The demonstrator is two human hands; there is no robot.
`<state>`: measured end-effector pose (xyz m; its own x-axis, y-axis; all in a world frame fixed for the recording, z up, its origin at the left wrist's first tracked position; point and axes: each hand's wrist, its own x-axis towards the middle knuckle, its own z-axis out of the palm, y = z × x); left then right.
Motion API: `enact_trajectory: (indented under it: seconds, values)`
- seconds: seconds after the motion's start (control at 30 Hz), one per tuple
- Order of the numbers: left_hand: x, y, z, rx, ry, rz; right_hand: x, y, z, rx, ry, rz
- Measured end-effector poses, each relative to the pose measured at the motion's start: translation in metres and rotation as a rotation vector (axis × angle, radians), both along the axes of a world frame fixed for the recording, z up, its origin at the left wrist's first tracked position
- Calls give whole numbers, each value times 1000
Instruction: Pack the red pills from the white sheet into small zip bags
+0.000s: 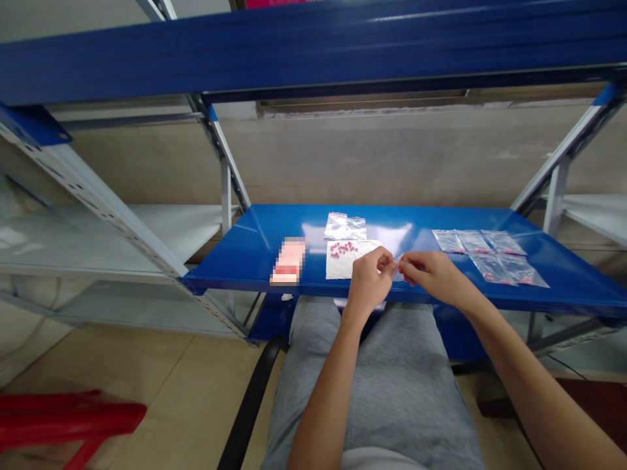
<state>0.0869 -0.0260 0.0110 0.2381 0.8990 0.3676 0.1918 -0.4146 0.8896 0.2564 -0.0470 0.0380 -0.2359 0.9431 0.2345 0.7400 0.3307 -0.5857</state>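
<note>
Both hands [367, 277] [435, 273] pinch what seems a clear bag [397, 266], near small red pieces [344, 248] on a white sheet [337, 267].

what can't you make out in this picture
Clear plastic: shape mostly covered by the left hand and right hand, head view.
Pink item: details masked by pixel blocks, head view.
Loose red pieces: exact shape too small to tell, head view.
Red object, lower left: cut off by the left edge, head view.

Blue shelving [313, 59] before beige wall [367, 160].
</note>
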Motion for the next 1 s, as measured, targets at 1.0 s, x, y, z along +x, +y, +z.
enact_trajectory:
  seconds: [1.0]
  values:
    - [-13, -2, 5, 167, 240, -95, -8, -7, 11, -40, -28, -116]
